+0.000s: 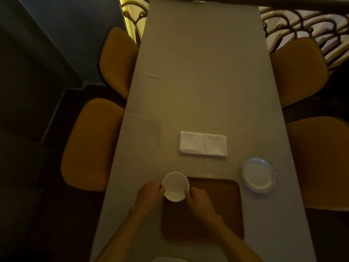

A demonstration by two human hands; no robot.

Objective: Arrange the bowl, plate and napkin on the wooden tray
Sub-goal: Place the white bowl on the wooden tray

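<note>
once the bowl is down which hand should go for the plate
Right, probably. The plate sits on the tablecloth just past the tray's right edge, on the right hand's side. The left hand would have to cross the whole tray. Both now grip the bowl.

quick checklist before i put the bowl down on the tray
1. Both hands on the bowl, left hand and right hand at its sides: ok.
2. Bowl upright: ok.
3. Bowl fully over the tray: not ok, it overhangs the far left corner.
4. Tray surface bare: ok.
5. Plate and napkin out of the way: ok.
6. Bowl touching tray yet: cannot tell.
</note>
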